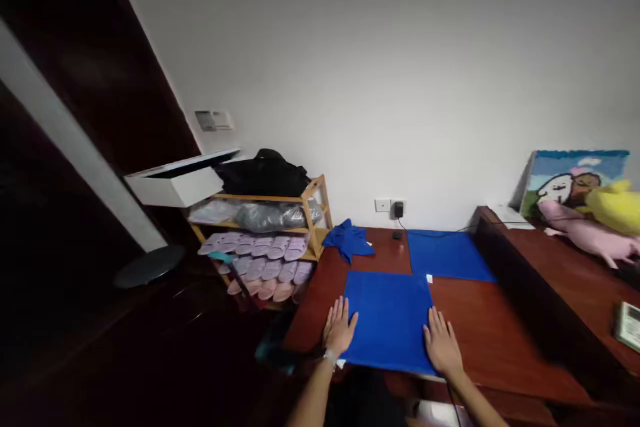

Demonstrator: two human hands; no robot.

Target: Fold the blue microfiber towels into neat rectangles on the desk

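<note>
Table (493, 330), blue cloth (387, 320), white tag (429, 279).

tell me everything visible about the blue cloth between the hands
The blue cloth is roughly square, plain, seemingly fabric, and spread flat on the brown table. A white tag shows at its near left corner; a second tag lies by its far right corner. The left hand rests on its left edge, the right hand on its right edge.

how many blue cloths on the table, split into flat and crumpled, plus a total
Flat: 2 (near blue cloth between the left hand and right hand; far blue cloth towards the wall)
Crumpled: 1 (bunched blue cloth)
Total: 3
</note>
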